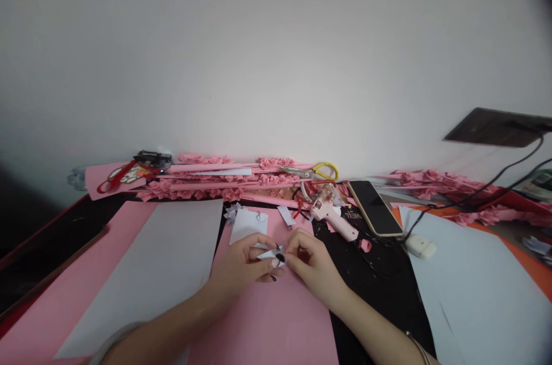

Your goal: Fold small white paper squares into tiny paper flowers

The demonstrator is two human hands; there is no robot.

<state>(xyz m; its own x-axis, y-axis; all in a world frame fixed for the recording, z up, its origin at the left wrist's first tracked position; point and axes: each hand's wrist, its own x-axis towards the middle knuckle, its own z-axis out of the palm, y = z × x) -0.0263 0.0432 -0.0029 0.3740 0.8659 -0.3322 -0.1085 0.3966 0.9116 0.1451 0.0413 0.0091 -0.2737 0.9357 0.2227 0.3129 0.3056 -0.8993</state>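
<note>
My left hand (248,261) pinches a small folded piece of white paper (266,254) between thumb and fingers. At the paper's right end my right hand (308,258) has its thumb and fingertips closed together; what exactly lies between them is hidden. Both hands are held over a pink paper sheet (267,325). Just beyond them lie a white paper square (249,226) and a small white paper strip (286,216). A few little folded white paper pieces (233,212) sit by the square's upper left corner.
A pink glue gun (336,220), a phone (374,208) and a white case (421,246) lie to the right. Yellow-handled scissors (313,172) and pink paper flower stems (207,185) line the wall. White sheets (164,261) flank the middle; a dark cable (466,201) hangs at right.
</note>
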